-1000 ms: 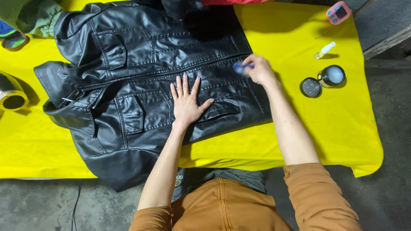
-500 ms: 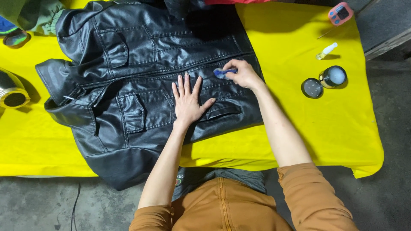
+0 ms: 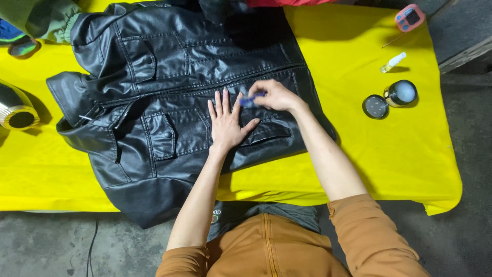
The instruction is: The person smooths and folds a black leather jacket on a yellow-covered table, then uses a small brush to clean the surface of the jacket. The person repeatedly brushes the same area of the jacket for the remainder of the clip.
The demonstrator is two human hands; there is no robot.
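A black leather jacket [image 3: 164, 92] lies zipped and flat across a yellow-covered table [image 3: 348, 154]. My left hand [image 3: 225, 123] rests palm down on the jacket's lower front, fingers spread, just left of a slanted pocket. My right hand [image 3: 274, 96] grips a small blue applicator [image 3: 248, 101] and presses it to the leather near the zipper, right beside the fingertips of my left hand.
An open dark jar [image 3: 402, 92] and its lid [image 3: 375, 106] sit on the cloth to the right. Behind them are a small dropper bottle [image 3: 392, 62] and a pink timer [image 3: 409, 17]. A metal round object [image 3: 15, 110] sits at the left edge, green cloth [image 3: 41, 18] at top left.
My right hand has slid the blue applicator leftward along the jacket near the zipper, ending close to my left hand. The left hand has stayed pressed in place.
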